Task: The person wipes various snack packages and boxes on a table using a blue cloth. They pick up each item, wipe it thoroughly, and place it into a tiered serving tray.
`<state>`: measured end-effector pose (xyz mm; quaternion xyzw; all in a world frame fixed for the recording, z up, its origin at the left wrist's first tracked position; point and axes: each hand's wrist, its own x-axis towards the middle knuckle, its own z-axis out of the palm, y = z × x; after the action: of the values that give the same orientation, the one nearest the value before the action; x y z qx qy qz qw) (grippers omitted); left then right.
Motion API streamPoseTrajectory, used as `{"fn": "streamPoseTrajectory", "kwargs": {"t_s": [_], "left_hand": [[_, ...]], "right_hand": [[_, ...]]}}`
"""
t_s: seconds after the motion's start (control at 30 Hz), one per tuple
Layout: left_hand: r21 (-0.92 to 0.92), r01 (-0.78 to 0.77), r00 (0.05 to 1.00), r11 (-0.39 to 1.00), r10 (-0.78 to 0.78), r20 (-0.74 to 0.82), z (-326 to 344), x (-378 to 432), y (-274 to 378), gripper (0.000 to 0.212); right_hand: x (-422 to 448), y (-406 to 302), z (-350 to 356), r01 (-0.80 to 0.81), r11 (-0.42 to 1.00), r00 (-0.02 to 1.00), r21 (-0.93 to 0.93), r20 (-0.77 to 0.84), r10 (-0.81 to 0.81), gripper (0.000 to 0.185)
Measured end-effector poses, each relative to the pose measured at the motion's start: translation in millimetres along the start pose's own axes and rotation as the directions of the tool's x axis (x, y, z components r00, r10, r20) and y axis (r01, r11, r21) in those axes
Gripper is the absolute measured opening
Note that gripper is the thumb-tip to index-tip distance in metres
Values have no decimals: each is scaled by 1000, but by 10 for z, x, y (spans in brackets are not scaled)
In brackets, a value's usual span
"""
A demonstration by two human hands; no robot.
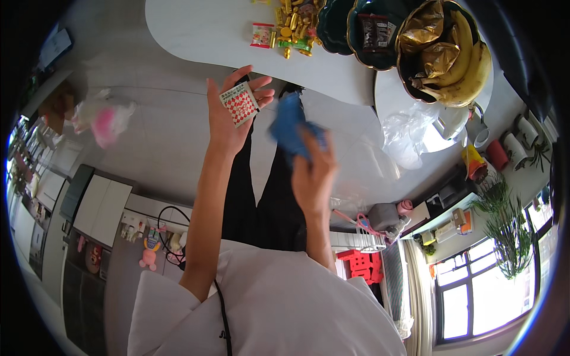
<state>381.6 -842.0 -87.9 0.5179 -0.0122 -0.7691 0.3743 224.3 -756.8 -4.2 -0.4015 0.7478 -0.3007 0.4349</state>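
My left hand (225,129) is turned palm up with its fingers spread. Across its palm and finger bases lies a small square packet (240,104), cream with a red diamond pattern and dark print along its edges. Something dark shows behind the fingers. My right hand (315,171) grips a crumpled blue cloth (288,122), or a similar soft piece, blurred by motion. The cloth is to the right of the packet and apart from it. Both hands are in front of the near edge of a white table (200,31), over the grey floor and my dark trousers.
Gold-wrapped sweets (291,22) and a red-and-white packet (262,34) lie on the table. Gold-rimmed dark green dishes (335,44) stand beside them, one with bananas (467,82) and gold wrappers. A clear plastic bag (405,133) hangs near the right side. Another bag (104,120) is at left.
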Motion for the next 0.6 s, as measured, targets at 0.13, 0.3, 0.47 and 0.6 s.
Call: {"fn": "streamPoseTrajectory", "kwargs": {"t_s": [0.13,0.3,0.47,0.6], "left_hand": [[54,47,999,997,-48,23,338,-91,139,83],[202,-37,999,979,33,22,505,-329,148,79],[-212,-7,923,977,88,376,24,-263,234,74],[-144,65,974,987,-32,225,100,-203,220,84]], "right_hand": [[293,-444,-19,74,992,965,-102,-243,-97,32],[-146,-225,527,53,998,997,14,56,-54,33],[-526,-442,227,70,997,984,41,161,-76,50],[57,-463,-5,191,974,960,-121,-186,-211,46]]}}
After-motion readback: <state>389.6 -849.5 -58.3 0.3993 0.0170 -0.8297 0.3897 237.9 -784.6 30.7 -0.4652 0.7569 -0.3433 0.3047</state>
